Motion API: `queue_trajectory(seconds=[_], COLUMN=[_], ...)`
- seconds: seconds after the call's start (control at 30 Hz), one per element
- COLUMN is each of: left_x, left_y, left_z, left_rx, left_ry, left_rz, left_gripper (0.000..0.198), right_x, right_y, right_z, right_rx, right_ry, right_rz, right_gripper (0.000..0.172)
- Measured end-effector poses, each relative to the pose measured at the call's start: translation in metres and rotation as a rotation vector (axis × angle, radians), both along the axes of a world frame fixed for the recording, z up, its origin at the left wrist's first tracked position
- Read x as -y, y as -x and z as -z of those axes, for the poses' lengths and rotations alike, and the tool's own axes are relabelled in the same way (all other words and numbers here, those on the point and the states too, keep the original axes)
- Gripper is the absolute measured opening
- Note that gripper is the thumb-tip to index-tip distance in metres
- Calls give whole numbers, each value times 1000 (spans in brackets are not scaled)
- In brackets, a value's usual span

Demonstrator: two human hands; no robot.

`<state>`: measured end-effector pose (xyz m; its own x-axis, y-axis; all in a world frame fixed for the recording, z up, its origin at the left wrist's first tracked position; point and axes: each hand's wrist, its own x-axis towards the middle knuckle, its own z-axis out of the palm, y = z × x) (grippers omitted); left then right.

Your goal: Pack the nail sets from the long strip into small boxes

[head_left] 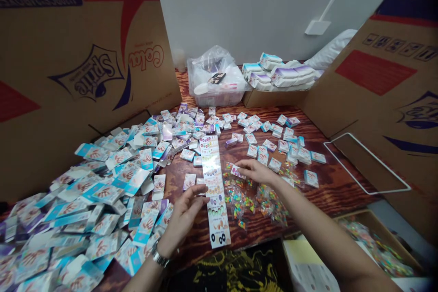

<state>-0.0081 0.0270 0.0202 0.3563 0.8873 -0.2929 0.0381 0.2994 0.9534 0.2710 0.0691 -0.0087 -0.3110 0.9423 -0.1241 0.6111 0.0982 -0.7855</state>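
The right hand (pixel 256 171) is clamping its grip on a card (pixel 237 172), while the left hand (pixel 183 219) is holding its grip apart, risking a careless knock to the long strip (pixel 214 191)

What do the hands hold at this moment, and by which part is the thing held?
The right hand pinches a small printed card by its right end; the left hand appears empty.

A big heap of packets (pixel 78 223) covers the left of the worktop (pixel 328 182) and thins out into a scattered spread behind and to the right. A long printed strip (pixel 214 191) lies mid-worktop, with small clear bags (pixel 244 205) just to its right. Behind the spread stands a plastic tub (pixel 215 86), and to its right stacked packs (pixel 278 73) sit on a carton (pixel 273 99). Cardboard panels (pixel 68 54) stand along the left side, another (pixel 372 77) along the right, and an open box (pixel 376 246) sits off the worktop's front right.
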Motion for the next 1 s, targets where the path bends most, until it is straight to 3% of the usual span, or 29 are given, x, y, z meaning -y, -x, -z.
queue_trajectory(seconds=[0.17,0.27,0.5,0.67,0.87,1.0], left_x=[2,3,2,-1,-4,-29], left_y=[6,9,18,25,49,81], left_z=[3,7,18,14,22,30], left_rx=[-15,3,-7,-108,-510,-1062], left_ry=[32,48,34,-24,-369,-798], left_rz=[4,2,-37,-99,-101,-126], left_gripper=[34,36,39,37,27,32], right_x=[-10,-19,-41,-67,-83,-78], right_y=[-17,-27,-15,3,14,18], right_z=[10,12,9,19,31,31], right_rx=[44,126,188,301,504,561], right_ry=[-33,-99,-83,-5,35,-37], right_rz=[209,338,217,198,187,139], right_gripper=[49,38,24,24,11,9])
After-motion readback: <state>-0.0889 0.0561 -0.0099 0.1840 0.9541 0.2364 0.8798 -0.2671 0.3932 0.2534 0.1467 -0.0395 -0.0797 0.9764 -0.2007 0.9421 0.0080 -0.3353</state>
